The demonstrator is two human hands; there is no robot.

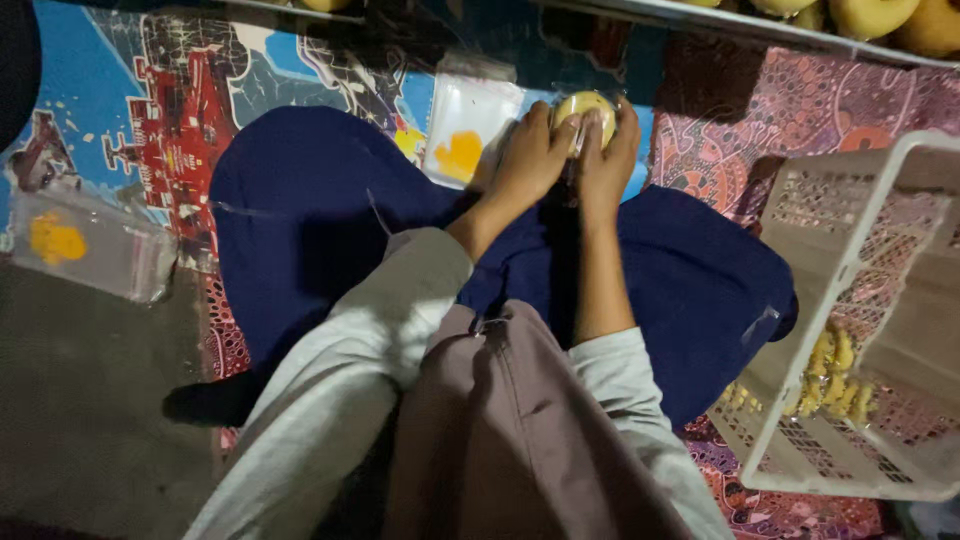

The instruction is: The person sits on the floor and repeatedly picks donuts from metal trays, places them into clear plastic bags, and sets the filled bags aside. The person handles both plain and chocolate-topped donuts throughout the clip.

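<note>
Both hands meet in front of my crossed, dark-blue-clad legs. My left hand (528,160) and my right hand (607,160) together grip a round pale-yellow pastry (583,107) that seems partly inside a clear plastic wrapper. Just left of it lies a stack of clear plastic bags with a yellow print (466,130). Grey sleeves cover both forearms.
A white perforated plastic basket (800,290) stands at the right, with several wrapped yellow pieces at its bottom (835,380). Another pile of clear bags (85,245) lies at the left on the patterned mat. More round pastries (880,15) sit on a tray at the top right.
</note>
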